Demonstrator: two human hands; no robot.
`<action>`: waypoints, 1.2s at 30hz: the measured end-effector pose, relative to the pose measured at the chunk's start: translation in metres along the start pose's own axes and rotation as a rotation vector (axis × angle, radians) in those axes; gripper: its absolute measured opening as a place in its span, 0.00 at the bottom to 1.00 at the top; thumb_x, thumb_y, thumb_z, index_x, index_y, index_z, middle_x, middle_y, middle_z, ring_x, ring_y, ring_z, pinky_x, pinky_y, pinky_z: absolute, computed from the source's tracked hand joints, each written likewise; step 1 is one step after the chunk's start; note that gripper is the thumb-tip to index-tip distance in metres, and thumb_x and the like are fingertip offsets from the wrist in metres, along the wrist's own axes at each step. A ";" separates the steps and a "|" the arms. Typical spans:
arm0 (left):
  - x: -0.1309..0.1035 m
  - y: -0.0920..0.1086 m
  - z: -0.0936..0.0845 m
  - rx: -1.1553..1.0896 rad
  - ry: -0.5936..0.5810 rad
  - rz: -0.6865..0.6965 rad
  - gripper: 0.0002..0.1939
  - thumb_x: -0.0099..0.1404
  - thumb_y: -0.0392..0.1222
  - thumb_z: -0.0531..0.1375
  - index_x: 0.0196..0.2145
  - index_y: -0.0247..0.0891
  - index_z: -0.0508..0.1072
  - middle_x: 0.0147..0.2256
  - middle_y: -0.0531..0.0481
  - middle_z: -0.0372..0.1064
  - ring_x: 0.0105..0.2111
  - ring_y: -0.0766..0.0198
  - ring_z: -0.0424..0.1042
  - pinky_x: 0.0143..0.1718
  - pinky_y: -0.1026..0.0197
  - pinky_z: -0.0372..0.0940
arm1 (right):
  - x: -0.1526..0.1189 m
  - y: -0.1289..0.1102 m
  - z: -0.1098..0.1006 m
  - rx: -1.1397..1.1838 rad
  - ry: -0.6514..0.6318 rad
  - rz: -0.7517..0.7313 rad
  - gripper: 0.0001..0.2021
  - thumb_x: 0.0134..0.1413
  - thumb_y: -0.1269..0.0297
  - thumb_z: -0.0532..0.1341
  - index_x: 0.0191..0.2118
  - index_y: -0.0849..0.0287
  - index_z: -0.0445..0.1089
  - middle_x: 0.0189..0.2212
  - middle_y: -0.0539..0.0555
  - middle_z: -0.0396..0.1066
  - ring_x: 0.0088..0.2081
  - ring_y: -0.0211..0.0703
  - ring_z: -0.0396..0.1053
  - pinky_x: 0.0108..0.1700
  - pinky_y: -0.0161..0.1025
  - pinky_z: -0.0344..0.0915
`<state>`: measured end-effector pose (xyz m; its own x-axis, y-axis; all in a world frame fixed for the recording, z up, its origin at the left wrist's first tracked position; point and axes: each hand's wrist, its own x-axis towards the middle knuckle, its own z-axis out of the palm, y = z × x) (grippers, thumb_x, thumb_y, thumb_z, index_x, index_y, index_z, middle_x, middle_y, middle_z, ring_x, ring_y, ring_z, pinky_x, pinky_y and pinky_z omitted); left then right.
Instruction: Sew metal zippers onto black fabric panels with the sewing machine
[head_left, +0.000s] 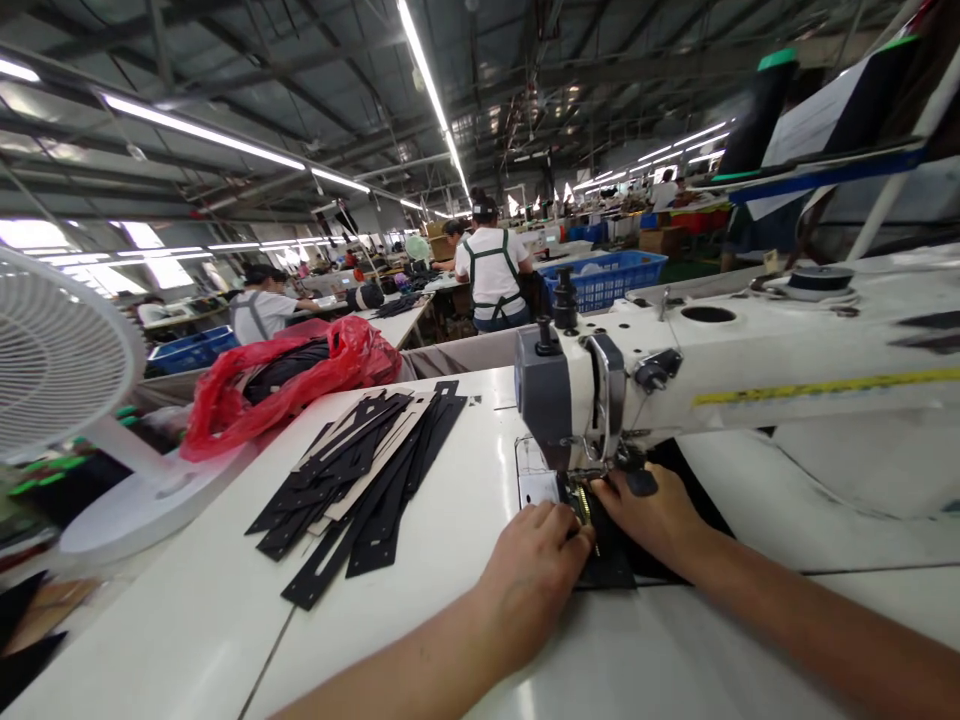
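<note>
A gold-toothed zipper [585, 506] lies along a black fabric piece [611, 568] beneath the head of a white sewing machine [574, 400]. My left hand [536, 565] is closed at the zipper's left side, its curled fingers and thumb gripping the work close to the needle area. From the right, my right hand [651, 508] reaches in under the machine head. Its fingertips are closed on the black fabric beside the zipper and partly hidden by the machine. More black material [694, 490] spreads out behind the right hand.
Left of the machine, black strips with slots [375, 465] lie in a loose pile on the white table [420, 640]. A red plastic bag [300, 370] and a white fan [127, 440] stand farther left. Thread cones [756, 115] are at upper right. People work at tables beyond.
</note>
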<state>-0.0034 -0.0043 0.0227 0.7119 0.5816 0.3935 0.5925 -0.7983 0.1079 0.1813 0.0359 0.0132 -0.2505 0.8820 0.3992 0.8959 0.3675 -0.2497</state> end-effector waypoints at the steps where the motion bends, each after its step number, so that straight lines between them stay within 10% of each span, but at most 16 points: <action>1: -0.002 -0.001 0.000 -0.037 0.004 0.003 0.12 0.65 0.31 0.51 0.44 0.31 0.69 0.37 0.42 0.68 0.37 0.57 0.67 0.38 0.54 0.68 | -0.006 -0.001 -0.006 0.010 -0.008 -0.014 0.12 0.57 0.63 0.53 0.30 0.60 0.72 0.26 0.58 0.73 0.29 0.46 0.71 0.32 0.40 0.67; 7: -0.007 -0.012 -0.008 -0.266 0.031 -0.029 0.15 0.58 0.26 0.52 0.41 0.34 0.69 0.39 0.46 0.70 0.41 0.59 0.69 0.46 0.56 0.64 | -0.046 -0.010 -0.038 0.161 -0.079 -0.432 0.18 0.56 0.61 0.55 0.52 0.60 0.66 0.49 0.58 0.68 0.50 0.50 0.65 0.51 0.48 0.61; 12: 0.008 -0.020 -0.018 -0.366 -0.069 -0.292 0.16 0.52 0.35 0.61 0.41 0.36 0.67 0.37 0.48 0.69 0.35 0.61 0.70 0.36 0.61 0.67 | -0.005 -0.006 -0.048 0.320 -0.310 -0.110 0.14 0.58 0.63 0.51 0.29 0.59 0.72 0.27 0.52 0.73 0.30 0.44 0.71 0.33 0.39 0.65; 17: 0.019 -0.018 -0.010 -0.178 0.011 -0.320 0.10 0.60 0.45 0.60 0.28 0.36 0.69 0.27 0.50 0.70 0.29 0.61 0.70 0.31 0.62 0.66 | 0.009 -0.007 -0.055 0.317 -0.316 -0.123 0.14 0.57 0.63 0.53 0.25 0.59 0.71 0.23 0.50 0.72 0.27 0.43 0.70 0.30 0.38 0.65; 25: -0.003 0.008 0.002 0.111 0.095 0.015 0.10 0.64 0.31 0.50 0.33 0.32 0.70 0.31 0.44 0.70 0.32 0.59 0.71 0.37 0.55 0.68 | -0.059 -0.020 -0.018 -0.051 0.241 -0.573 0.16 0.56 0.78 0.49 0.42 0.69 0.72 0.41 0.61 0.73 0.42 0.47 0.72 0.42 0.42 0.70; 36: 0.004 0.003 0.006 0.176 0.168 0.065 0.09 0.64 0.29 0.51 0.30 0.30 0.70 0.27 0.46 0.67 0.28 0.59 0.70 0.31 0.57 0.71 | -0.050 -0.020 -0.010 -0.091 0.270 -0.558 0.19 0.53 0.82 0.46 0.40 0.70 0.73 0.41 0.61 0.73 0.41 0.46 0.72 0.41 0.39 0.72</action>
<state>0.0037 -0.0039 0.0192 0.6864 0.4842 0.5425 0.6147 -0.7850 -0.0772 0.1797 -0.0187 0.0075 -0.5987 0.4541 0.6599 0.6874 0.7141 0.1322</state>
